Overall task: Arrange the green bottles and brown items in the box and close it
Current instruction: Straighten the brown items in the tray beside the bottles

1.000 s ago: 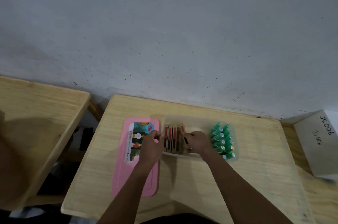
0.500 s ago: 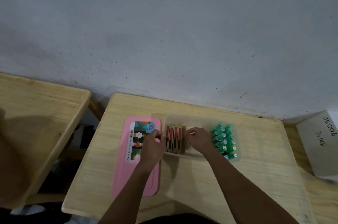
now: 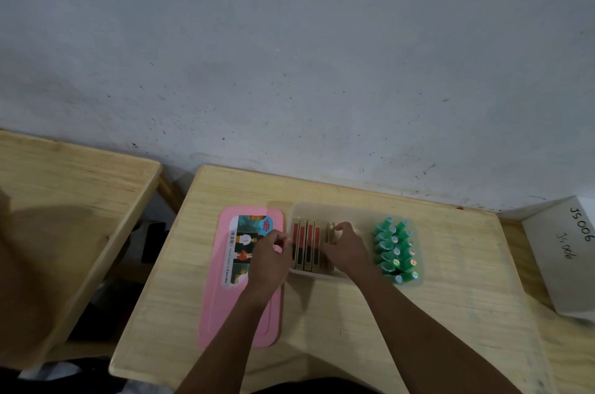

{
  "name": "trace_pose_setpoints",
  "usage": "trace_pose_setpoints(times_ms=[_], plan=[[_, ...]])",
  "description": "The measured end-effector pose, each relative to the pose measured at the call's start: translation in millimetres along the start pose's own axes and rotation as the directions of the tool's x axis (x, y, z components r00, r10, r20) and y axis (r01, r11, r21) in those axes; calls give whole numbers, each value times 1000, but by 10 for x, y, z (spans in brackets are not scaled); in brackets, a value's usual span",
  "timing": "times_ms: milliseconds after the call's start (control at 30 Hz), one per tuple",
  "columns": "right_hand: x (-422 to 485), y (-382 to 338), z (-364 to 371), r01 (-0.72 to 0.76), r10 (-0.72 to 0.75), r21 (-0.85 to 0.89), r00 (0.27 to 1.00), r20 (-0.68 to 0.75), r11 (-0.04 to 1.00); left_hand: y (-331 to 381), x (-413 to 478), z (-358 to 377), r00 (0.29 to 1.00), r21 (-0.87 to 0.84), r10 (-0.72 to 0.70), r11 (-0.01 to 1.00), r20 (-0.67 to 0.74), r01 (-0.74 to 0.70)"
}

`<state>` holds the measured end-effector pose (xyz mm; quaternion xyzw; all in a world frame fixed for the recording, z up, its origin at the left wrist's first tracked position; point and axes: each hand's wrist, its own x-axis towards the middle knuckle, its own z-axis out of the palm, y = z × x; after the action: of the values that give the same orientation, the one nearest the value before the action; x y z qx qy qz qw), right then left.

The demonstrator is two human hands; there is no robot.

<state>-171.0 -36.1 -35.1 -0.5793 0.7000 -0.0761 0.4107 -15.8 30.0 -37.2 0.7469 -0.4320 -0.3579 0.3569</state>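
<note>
A clear plastic box (image 3: 347, 211) lies open on the small wooden table. Several brown items with red stripes (image 3: 306, 245) stand on edge in a row at its left end. Several green bottles (image 3: 394, 248) fill its right end in two rows. My right hand (image 3: 346, 248) is inside the box, fingers closed on the rightmost brown item (image 3: 330, 231) of the row. My left hand (image 3: 269, 256) rests at the box's left wall with fingers curled against it; no object shows in it. The pink lid (image 3: 219, 297) lies flat to the left of the box.
A grey wall rises right behind the table. A second wooden table (image 3: 64, 200) stands to the left across a gap. A white carton (image 3: 566, 252) marked JS006 sits at the right edge. Bare tabletop (image 3: 450, 313) lies in front of the box.
My right hand has moved back and left along the row, bringing the last brown item upright against the others. My left hand has stayed by the box's left wall.
</note>
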Motion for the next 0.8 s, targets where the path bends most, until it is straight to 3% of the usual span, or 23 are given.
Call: trace_pose_setpoints(times_ms=[300,433,533,800], plan=[[3,131,-103,-116,128,401,992,-2,909,-22,20,12,1000,1,8,1000,6,-8],[24,95,-173,-222,191,481,975,113,848,-22,18,13,1000,-3,5,1000,5,-5],[2,77,-227,-292,218,620,956,195,728,-29,22,16,1000,1,3,1000,7,-3],[-6,145,-218,-275,162,694,961,225,665,-38,23,22,1000,10,13,1000,4,-13]])
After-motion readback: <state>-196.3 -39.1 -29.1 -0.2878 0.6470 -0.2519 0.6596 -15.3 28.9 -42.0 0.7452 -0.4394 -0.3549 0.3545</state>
